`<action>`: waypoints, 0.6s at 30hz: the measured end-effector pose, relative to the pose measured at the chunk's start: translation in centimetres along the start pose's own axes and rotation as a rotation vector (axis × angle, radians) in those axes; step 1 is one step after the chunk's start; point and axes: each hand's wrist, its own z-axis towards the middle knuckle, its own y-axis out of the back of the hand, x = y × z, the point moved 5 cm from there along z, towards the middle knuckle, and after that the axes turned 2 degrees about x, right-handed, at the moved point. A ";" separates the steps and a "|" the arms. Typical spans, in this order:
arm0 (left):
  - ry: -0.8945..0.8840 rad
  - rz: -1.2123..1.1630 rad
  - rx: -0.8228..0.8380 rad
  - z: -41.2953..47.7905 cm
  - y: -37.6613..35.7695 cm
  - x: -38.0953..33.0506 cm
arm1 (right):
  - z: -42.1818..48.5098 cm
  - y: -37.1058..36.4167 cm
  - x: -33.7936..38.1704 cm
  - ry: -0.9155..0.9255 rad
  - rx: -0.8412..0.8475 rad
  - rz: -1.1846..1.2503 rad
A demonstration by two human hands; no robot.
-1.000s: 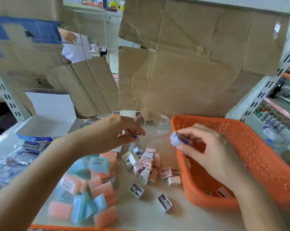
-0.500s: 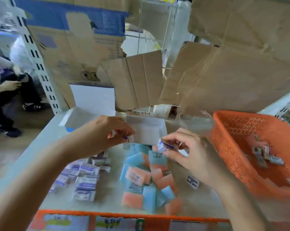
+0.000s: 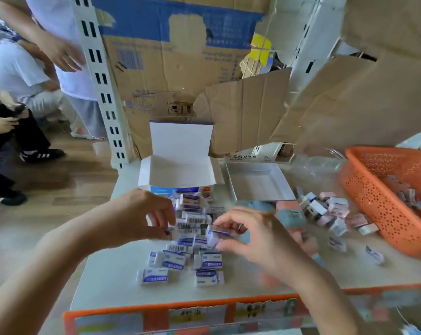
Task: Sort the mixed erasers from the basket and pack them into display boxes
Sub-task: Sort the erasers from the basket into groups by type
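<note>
My right hand pinches a white eraser with a purple sleeve above a pile of the same white-and-blue erasers on the shelf top. My left hand hovers over the pile's left side, fingers curled around a small purple-tipped piece, mostly hidden. Behind the pile stands an open white display box with its lid up, and a shallow white tray box lies to its right. The orange basket at right holds several small erasers.
Pink, white and orange-blue erasers lie scattered between the tray box and the basket. Torn cardboard hangs behind the boxes. A white shelf upright stands at left, with people beyond it. An orange shelf edge runs along the front.
The view has swung left, bringing the white-and-blue eraser pile under my hands. Both hands have moved over this pile, each keeping hold of its eraser.
</note>
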 end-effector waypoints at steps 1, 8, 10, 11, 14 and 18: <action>-0.002 0.013 0.008 -0.1 -0.2 0.2 | 0.0 -0.6 0.3 -0.005 0.013 -0.014; -0.002 0.119 0.036 -0.5 -1.1 1.2 | 0.4 -3.4 1.6 0.035 0.056 -0.117; -0.005 0.155 0.026 -0.6 -1.1 1.2 | 0.4 -3.6 1.4 0.039 0.035 -0.142; -0.007 0.166 0.018 -0.5 -1.0 1.1 | 0.3 -3.6 1.4 0.041 0.019 -0.162; -0.043 0.179 -0.047 -0.3 -0.5 0.0 | 0.1 -3.1 1.3 0.057 -0.032 -0.179; -0.149 0.156 -0.197 0.6 0.5 -2.6 | -0.9 -0.6 0.4 0.058 -0.143 -0.124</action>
